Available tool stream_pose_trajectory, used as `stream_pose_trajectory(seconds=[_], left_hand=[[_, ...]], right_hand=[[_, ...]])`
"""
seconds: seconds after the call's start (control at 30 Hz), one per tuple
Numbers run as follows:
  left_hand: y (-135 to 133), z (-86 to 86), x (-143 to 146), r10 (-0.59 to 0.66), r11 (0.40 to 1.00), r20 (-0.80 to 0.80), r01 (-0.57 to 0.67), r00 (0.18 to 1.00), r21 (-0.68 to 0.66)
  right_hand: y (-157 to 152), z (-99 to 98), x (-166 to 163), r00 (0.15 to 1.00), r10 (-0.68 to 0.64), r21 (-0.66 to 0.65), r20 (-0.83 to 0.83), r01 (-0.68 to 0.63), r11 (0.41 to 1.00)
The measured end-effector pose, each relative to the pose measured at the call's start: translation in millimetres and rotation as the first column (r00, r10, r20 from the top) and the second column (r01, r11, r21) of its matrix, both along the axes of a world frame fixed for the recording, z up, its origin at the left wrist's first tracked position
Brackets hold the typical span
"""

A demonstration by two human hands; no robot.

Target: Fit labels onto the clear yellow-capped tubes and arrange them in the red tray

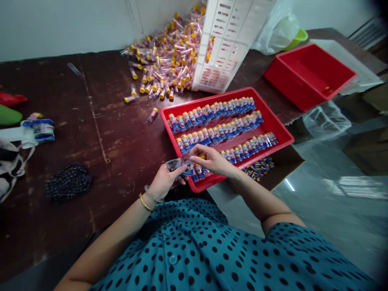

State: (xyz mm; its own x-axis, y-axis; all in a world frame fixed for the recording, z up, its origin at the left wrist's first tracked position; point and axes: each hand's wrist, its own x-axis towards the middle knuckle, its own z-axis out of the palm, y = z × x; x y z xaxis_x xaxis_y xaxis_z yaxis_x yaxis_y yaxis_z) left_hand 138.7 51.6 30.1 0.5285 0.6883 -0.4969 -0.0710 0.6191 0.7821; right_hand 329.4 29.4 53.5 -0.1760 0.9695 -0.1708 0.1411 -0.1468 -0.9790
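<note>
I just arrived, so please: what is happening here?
A person's left hand holds a printed plastic piece; the right hand holds a yellow-capped tube close to it, at the corner of a red tray. Three rows of blue-labelled tubes sit in the tray. A heap of clear tubes lies by a white plastic basket.

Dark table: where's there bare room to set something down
Mostly bare between the dark cloth and the left hand, except a small yellow ring and thin strands. Crowded behind the red tray, where yellow-capped tubes heap beside the white crate.
</note>
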Motion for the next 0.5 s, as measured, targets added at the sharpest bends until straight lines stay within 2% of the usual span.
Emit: stream_pose_trajectory(seconds=[0.17, 0.33, 0.5], left_hand=[[4, -3.1, -10, 0.027, 0.999, -0.029, -0.026, 0.999, 0.019], [5, -3.7, -13, -0.008, 1.000, -0.022, 0.008, 1.000, 0.029], [5, -1.1, -15, -0.020, 1.000, -0.024, 0.021, 0.999, 0.005]], right_hand=[[11, -3.8, 19, 0.938, -0.112, -0.185, -0.327, 0.053, 0.981], [17, 1.7, 9, 0.812, -0.273, -0.153, -0.515, 0.227, 0.962], [19, 2.4, -17, 0.815, -0.229, -0.083, -0.533, 0.218, 0.972]])
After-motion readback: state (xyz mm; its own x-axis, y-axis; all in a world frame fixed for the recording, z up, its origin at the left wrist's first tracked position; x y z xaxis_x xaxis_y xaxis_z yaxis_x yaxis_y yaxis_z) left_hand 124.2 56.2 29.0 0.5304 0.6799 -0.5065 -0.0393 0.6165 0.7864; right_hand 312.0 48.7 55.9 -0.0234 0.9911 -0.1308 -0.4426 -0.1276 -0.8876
